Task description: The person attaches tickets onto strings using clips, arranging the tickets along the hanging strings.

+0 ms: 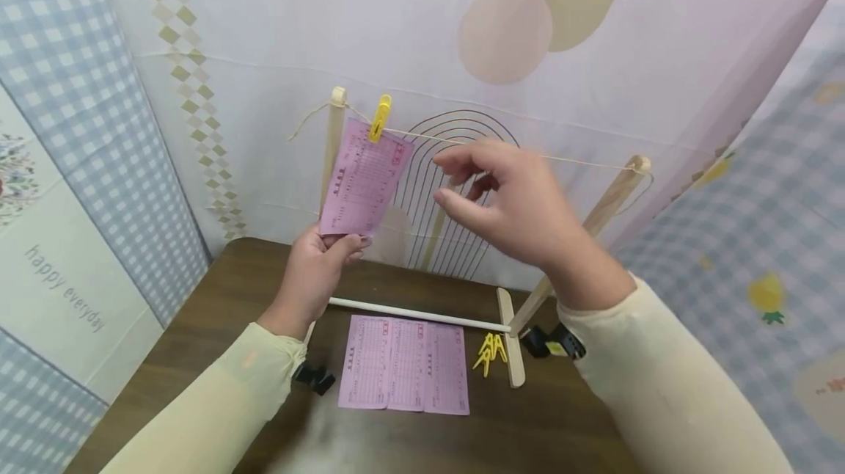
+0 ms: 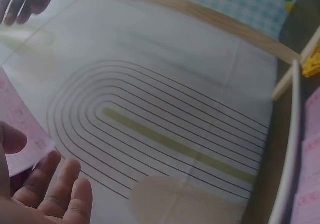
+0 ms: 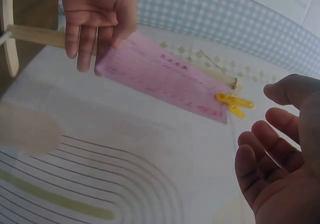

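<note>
A pink printed slip (image 1: 366, 180) hangs from the string (image 1: 561, 160) near the left post, with a yellow clothespin (image 1: 380, 119) clamped on its top edge. My left hand (image 1: 319, 268) pinches the lower edge of this slip between thumb and fingers; the right wrist view shows the thumb lying over the paper (image 3: 160, 74). To the right of the slip, my right hand (image 1: 511, 199) is held in the air in front of the string, thumb and fingers parted with nothing between them. In the right wrist view its loosely bent fingers (image 3: 275, 139) are apart from the clothespin.
A wooden frame with a left post (image 1: 334, 144), a right post (image 1: 610, 195) and a white bottom rod (image 1: 416, 312) stands on the brown table (image 1: 218, 342). Several pink slips (image 1: 404, 367) lie in front of the rod, beside several yellow clothespins (image 1: 490, 351). Patterned cloth (image 1: 277, 34) hangs behind.
</note>
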Demonstrator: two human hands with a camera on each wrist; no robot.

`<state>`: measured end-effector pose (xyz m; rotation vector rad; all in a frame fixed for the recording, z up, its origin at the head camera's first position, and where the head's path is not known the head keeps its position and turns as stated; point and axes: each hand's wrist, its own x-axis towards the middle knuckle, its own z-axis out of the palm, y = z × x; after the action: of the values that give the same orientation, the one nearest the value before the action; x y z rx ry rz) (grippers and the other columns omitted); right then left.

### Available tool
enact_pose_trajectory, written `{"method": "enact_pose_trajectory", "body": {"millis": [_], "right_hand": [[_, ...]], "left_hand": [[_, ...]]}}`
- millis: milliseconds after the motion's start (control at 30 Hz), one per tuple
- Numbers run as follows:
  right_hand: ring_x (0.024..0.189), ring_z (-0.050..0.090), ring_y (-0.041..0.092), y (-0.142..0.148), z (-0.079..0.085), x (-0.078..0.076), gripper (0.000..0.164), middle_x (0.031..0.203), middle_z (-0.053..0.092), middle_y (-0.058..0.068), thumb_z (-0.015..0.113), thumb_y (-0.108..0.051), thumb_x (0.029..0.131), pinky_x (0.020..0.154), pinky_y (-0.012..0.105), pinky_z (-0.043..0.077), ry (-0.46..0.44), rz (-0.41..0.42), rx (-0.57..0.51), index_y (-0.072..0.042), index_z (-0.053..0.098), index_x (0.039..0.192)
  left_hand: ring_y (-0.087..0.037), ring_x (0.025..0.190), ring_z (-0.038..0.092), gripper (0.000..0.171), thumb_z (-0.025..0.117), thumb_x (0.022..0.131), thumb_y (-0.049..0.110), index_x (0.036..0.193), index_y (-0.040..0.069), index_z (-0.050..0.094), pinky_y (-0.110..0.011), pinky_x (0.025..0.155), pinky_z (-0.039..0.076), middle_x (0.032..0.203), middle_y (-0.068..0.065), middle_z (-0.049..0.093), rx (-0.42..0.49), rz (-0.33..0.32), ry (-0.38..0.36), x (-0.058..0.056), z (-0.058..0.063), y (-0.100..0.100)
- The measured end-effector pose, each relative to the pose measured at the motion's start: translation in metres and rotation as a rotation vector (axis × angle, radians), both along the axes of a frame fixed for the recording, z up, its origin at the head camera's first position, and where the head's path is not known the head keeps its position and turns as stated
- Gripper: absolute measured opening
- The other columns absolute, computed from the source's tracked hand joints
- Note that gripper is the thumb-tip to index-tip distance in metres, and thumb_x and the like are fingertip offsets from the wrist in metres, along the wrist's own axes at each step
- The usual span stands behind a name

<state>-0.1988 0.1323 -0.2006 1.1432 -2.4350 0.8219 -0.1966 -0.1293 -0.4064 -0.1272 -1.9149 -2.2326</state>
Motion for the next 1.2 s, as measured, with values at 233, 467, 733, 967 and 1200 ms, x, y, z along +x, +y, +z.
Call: {"method": "enact_pose_trajectory", "body": {"millis": [233, 467, 733, 967, 1200], "right_hand": [[0.101, 0.072, 0.016, 0.025, -0.053, 0.010, 0.033, 0.115, 0.080, 0.001, 0.088, -0.017, 0.097, 0.085, 0.034, 0.066, 0.027, -0.061, 0.015, -0.011, 0.081, 0.129], [0.107, 0.073, 0.018, 0.047, -0.108, 0.018, 0.036, 0.122, 0.081, 0.000, 0.089, -0.022, 0.098, 0.087, 0.039, 0.065, -0.025, -0.170, 0.032, -0.014, 0.081, 0.131], [0.105, 0.071, 0.019, 0.070, -0.181, 0.026, 0.038, 0.118, 0.077, -0.001, 0.089, -0.022, 0.098, 0.086, 0.044, 0.065, -0.139, -0.324, -0.017, -0.015, 0.079, 0.134], [0.095, 0.070, 0.021, 0.090, -0.245, 0.030, 0.039, 0.105, 0.075, 0.005, 0.092, -0.021, 0.094, 0.079, 0.035, 0.061, -0.199, -0.502, -0.071, -0.011, 0.080, 0.130], [0.093, 0.067, 0.024, 0.106, -0.309, 0.030, 0.048, 0.104, 0.073, 0.008, 0.094, -0.034, 0.092, 0.079, 0.036, 0.057, -0.262, -0.683, -0.014, -0.009, 0.078, 0.130]], "left_hand": [[-0.018, 0.118, 0.078, 0.038, 0.070, 0.110, 0.013, 0.146, 0.002, 0.063, -0.030, 0.098, 0.065, 0.139, -0.014, 0.076, 0.001, -0.014, -0.073, 0.007, -0.026, -0.001], [-0.020, 0.128, 0.073, 0.040, 0.072, 0.110, 0.016, 0.149, 0.009, 0.064, -0.029, 0.106, 0.061, 0.146, -0.012, 0.073, -0.155, -0.011, -0.122, 0.017, -0.051, -0.008], [-0.028, 0.132, 0.070, 0.039, 0.074, 0.108, 0.022, 0.146, 0.016, 0.069, -0.050, 0.112, 0.055, 0.148, -0.008, 0.073, -0.436, 0.036, -0.133, 0.028, -0.088, -0.014], [-0.039, 0.140, 0.064, 0.048, 0.073, 0.106, 0.027, 0.150, 0.010, 0.066, -0.060, 0.117, 0.053, 0.154, -0.015, 0.065, -0.690, 0.036, -0.125, 0.037, -0.119, -0.011], [-0.048, 0.144, 0.062, 0.053, 0.075, 0.103, 0.030, 0.147, 0.002, 0.068, -0.063, 0.122, 0.049, 0.152, -0.023, 0.067, -0.950, 0.071, -0.075, 0.042, -0.140, -0.007]]}}
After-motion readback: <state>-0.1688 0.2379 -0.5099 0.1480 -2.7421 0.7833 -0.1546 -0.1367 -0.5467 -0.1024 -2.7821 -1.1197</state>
